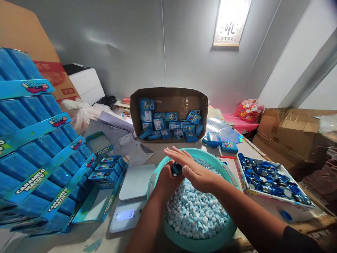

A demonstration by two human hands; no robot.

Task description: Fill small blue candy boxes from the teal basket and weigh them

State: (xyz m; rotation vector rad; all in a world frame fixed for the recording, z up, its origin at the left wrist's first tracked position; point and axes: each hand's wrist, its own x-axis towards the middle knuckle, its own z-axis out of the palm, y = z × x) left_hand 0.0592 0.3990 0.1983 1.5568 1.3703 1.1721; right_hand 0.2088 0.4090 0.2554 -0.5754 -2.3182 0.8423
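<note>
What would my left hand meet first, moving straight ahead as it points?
Probably your outstretched right hand, over the small dark cylindrical container the left hand holds, though depth is unclear.

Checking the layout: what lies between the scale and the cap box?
The head view shows the tub, holding pellets, with left hand and right hand above.

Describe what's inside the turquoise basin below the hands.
The turquoise basin holds many small white and pale-blue pieces. The left hand, right hand and forearms block part of them; whatever lies beneath the top layer is covered.
</note>
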